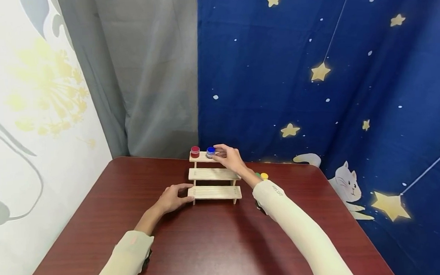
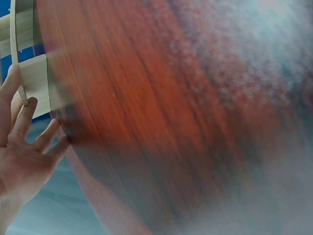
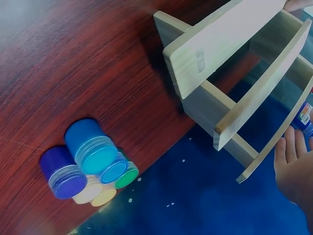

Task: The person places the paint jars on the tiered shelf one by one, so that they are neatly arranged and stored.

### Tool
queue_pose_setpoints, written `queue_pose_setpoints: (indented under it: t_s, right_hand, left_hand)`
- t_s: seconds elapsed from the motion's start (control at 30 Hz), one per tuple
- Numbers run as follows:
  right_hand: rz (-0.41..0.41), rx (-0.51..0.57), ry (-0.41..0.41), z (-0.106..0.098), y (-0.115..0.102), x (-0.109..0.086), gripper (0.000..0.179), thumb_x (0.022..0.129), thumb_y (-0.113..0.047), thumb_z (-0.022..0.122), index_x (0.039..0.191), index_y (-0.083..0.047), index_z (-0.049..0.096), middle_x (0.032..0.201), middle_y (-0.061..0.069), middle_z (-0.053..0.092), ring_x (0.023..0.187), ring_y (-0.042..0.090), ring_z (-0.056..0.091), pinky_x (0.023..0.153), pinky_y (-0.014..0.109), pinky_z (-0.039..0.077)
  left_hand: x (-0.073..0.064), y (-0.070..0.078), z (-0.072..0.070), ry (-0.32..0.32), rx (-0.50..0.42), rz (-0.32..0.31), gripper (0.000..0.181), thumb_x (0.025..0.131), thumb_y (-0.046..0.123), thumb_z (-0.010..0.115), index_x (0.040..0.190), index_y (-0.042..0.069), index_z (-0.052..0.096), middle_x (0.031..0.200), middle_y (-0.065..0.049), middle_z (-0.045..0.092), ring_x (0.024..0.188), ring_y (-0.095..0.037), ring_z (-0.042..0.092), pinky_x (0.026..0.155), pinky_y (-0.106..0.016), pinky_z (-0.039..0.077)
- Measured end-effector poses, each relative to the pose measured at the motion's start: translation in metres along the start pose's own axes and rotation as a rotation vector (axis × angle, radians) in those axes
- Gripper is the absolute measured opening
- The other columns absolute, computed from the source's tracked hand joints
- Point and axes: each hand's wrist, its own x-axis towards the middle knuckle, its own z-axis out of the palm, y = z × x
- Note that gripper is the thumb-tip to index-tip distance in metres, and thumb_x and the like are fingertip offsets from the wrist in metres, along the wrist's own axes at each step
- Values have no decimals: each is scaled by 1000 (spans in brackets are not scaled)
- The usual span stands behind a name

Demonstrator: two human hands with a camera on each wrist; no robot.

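A pale wooden three-tier rack (image 1: 214, 174) stands near the table's far edge. On its top shelf sit a small red-lidded jar (image 1: 195, 152) at the left end and a small blue jar (image 1: 211, 153) beside it. My right hand (image 1: 229, 157) holds the blue jar between thumb and fingers; in the right wrist view that jar (image 3: 305, 120) shows only partly, at the edge. My left hand (image 1: 172, 198) grips the left end of the lowest shelf, thumb in front and fingers behind. The left wrist view shows the left hand (image 2: 24, 156) against the shelf's end.
To the rack's right several small jars stand grouped, among them a dark blue jar (image 3: 63, 171), a light blue jar (image 3: 90, 144) and a green jar (image 3: 127, 175). My right arm mostly covers them in the head view. Curtains (image 1: 258, 89) hang behind the brown table (image 1: 210, 246).
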Motion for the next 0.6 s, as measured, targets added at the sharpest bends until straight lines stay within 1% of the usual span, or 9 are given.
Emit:
queue_pose_setpoints:
  t_s: [0.1, 0.2, 0.23, 0.4, 0.6]
  right_hand:
    - [-11, 11, -10, -4, 0, -5, 46, 96, -10, 76, 138, 2, 62, 123, 19, 73, 107, 29, 74, 92, 38, 59]
    - [-11, 6, -15, -9, 0, -10, 46, 96, -9, 76, 139, 0, 62, 124, 19, 72, 107, 29, 74, 91, 40, 59]
    - [-10, 1, -16, -10, 1, -11, 45, 96, -10, 76, 139, -1, 62, 124, 19, 72, 107, 29, 74, 91, 39, 59]
    - [-21, -19, -21, -17, 3, -18, 44, 96, -12, 77, 137, -6, 64, 122, 16, 74, 105, 26, 75, 89, 36, 60]
    - [-31, -5, -32, -28, 10, -30, 43, 97, -15, 76, 136, -3, 64, 121, 15, 74, 105, 26, 74, 88, 33, 59]
  left_hand:
    - [0, -1, 1, 1, 1, 9, 50, 92, 34, 82, 137, 20, 69, 138, -20, 65, 129, -39, 58, 100, -64, 47]
    - [1, -1, 2, 1, -5, 13, 50, 91, 34, 82, 137, 20, 69, 138, -20, 65, 129, -38, 59, 101, -62, 47]
    - [1, -1, 2, 0, -3, 22, 50, 91, 34, 82, 137, 19, 69, 138, -21, 65, 129, -39, 59, 101, -62, 48]
    - [0, -2, 2, -8, -11, 27, 52, 91, 34, 82, 138, 19, 68, 139, -21, 64, 129, -40, 58, 104, -61, 47]
    - [0, -2, 2, -8, -9, 52, 52, 92, 33, 81, 139, 15, 68, 139, -23, 63, 129, -42, 58, 103, -62, 46]
